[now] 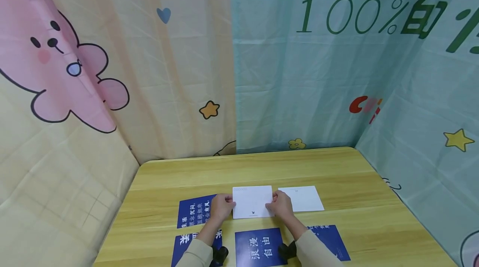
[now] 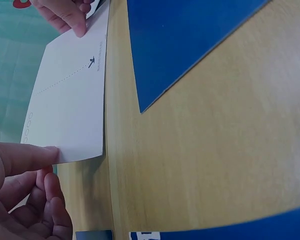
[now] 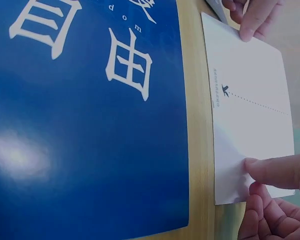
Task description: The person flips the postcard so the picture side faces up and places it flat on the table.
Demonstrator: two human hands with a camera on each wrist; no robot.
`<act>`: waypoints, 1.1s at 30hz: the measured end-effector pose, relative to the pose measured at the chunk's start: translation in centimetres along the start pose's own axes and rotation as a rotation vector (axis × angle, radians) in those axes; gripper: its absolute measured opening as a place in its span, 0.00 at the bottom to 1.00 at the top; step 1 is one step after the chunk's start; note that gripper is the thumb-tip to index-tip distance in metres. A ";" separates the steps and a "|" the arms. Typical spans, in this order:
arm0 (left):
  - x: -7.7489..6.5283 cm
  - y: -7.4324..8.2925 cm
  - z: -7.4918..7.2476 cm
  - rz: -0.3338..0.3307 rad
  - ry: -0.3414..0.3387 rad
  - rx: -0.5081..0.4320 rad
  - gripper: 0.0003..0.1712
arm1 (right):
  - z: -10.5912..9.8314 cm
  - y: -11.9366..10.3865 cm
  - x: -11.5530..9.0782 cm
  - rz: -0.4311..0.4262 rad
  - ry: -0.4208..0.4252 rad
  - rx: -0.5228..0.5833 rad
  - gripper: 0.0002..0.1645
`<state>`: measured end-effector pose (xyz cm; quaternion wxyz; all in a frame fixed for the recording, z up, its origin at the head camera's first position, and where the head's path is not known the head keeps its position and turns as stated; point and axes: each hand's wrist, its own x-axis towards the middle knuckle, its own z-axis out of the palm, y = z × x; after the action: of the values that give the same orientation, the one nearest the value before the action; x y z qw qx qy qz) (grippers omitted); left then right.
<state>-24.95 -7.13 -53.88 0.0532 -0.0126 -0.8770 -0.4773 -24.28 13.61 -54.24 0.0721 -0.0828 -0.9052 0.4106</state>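
A white postcard (image 1: 252, 203) with a small bird mark and a dotted line is held up between both hands. My left hand (image 1: 222, 208) pinches its left edge, thumb on the printed face. At the opposite edge my right hand (image 1: 281, 206) pinches it the same way. In the left wrist view the postcard (image 2: 72, 100) stands tilted, its lower edge close over the table. The right wrist view shows the thumb (image 3: 277, 170) lying across the card near its corner. Directly below, a blue card (image 1: 258, 247) with large white characters lies on the table.
Another white card (image 1: 302, 199) lies just right of the held one. Blue cards lie at the back left (image 1: 194, 212), front left (image 1: 180, 248) and front right (image 1: 331, 240), partly covered by my arms. Printed curtains (image 1: 187, 71) rise behind and beside the wooden table (image 1: 164, 175).
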 end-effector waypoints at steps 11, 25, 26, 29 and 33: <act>-0.2 -0.1 0.1 -0.055 -0.022 -0.054 0.07 | 0.4 -0.1 -0.3 0.011 0.013 -0.004 0.17; 0.3 -0.5 0.1 -0.160 -0.073 -0.249 0.11 | 0.1 0.4 -0.2 -0.066 0.042 0.052 0.17; 0.3 -0.6 0.1 -0.162 -0.076 -0.260 0.11 | 0.1 0.4 -0.2 -0.071 0.041 0.054 0.17; 0.4 -0.8 0.0 -0.167 -0.084 -0.291 0.12 | 0.1 0.4 0.1 -0.059 0.038 0.076 0.15; 0.5 -0.8 -0.3 -0.171 -0.089 -0.312 0.13 | 0.1 0.2 0.4 -0.007 0.025 0.172 0.13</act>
<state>-25.51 -7.83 -54.34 -0.0288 0.0329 -0.7917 -0.6094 -24.64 13.75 -54.50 0.0919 -0.0784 -0.8658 0.4856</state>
